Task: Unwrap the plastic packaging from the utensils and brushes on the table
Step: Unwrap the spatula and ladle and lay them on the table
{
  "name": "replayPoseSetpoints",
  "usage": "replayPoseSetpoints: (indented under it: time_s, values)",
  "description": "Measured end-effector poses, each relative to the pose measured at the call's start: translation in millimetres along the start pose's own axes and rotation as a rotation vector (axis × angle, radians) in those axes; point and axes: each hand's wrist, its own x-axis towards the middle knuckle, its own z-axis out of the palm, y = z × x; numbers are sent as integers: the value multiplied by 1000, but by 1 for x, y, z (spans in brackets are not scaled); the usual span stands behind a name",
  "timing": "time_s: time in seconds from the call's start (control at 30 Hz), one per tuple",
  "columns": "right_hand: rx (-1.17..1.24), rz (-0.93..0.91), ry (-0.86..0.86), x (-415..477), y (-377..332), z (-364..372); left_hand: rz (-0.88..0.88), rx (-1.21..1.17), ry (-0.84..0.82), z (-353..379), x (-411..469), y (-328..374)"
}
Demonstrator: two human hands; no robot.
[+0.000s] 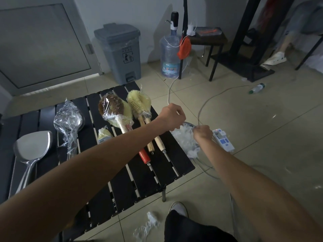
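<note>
Just past the right edge of the black slatted table, both hands hold a round-rimmed metal utensil bundled in loose white plastic film. My left hand pinches at the rim's far side. My right hand grips the film at the near right. On the table lie a bare metal spatula, a film-wrapped ladle, a small wrapped yellow piece, a wrapped brown-and-yellow brush with a red handle, and wrapped yellow bottle brushes with wooden handles.
A wad of discarded film lies on the tile floor by my shoe. A white power strip and its cable lie right of my hands. Behind stand a grey pedal bin, a water jug and a black stool.
</note>
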Motion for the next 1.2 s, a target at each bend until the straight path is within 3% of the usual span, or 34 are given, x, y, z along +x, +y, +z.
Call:
replayPoseSetpoints:
  time_s: [0.2,0.5,0.77,1.0,1.2]
  values:
    - [85,-186,79,-21,-29,-16,24,-66,31,-27,-26,-3]
    - [130,-166,-101,-46,-31,-17,-15,-102,56,-49,-60,-23]
    - [216,-66,-131,-72,-15,-4,-20,-114,17,-42,-86,-29]
    - [-167,-126,-221,-59,85,11,26,-231,-109,13,-74,-5]
    - [-597,-56,-536,-43,185,59,56,-333,-215,54,-51,-1]
